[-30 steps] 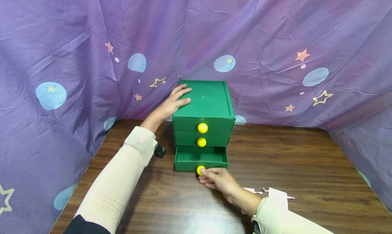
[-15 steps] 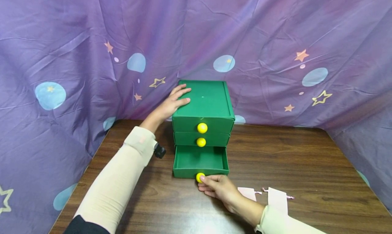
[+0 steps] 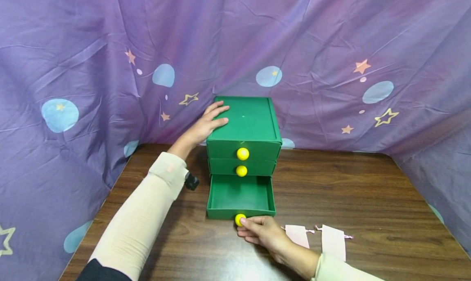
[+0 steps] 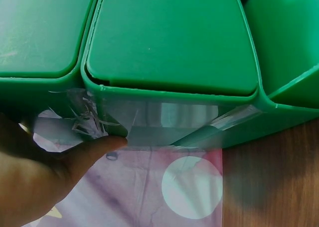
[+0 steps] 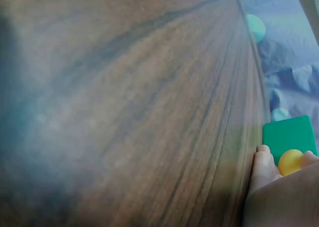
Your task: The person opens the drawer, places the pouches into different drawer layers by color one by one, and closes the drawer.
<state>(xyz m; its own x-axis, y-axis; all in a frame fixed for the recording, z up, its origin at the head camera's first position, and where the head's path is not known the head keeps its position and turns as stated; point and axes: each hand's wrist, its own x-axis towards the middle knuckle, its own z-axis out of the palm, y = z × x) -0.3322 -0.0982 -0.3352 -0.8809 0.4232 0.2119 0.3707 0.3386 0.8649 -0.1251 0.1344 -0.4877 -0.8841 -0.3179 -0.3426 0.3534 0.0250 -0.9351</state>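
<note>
A green three-drawer cabinet [image 3: 247, 121] with round yellow knobs stands on the table. Its bottom drawer [image 3: 222, 213] is pulled far out, and the inside shows bare green. My right hand [image 3: 268, 237] pinches that drawer's yellow knob [image 3: 239, 220] between thumb and fingers; the right wrist view also has the knob [image 5: 290, 162] in the fingers. On the cabinet's upper left edge rests my left hand [image 3: 205, 127], fingers extended over the top. In the left wrist view its thumb [image 4: 94, 150] lies along the cabinet's side, near strips of clear tape. The upper two drawers are closed.
Two small pale pink drawstring pouches lie right of my right hand: one pouch [image 3: 298, 235] close by, the other pouch [image 3: 333, 242] farther right. A purple curtain [image 3: 312, 35] with stars hangs behind the brown wooden table [image 3: 331, 183].
My right hand has drawn the bottom drawer farther out toward me by its knob. More of the drawer's inside and of the nearer pouch shows. The left hand stays put.
</note>
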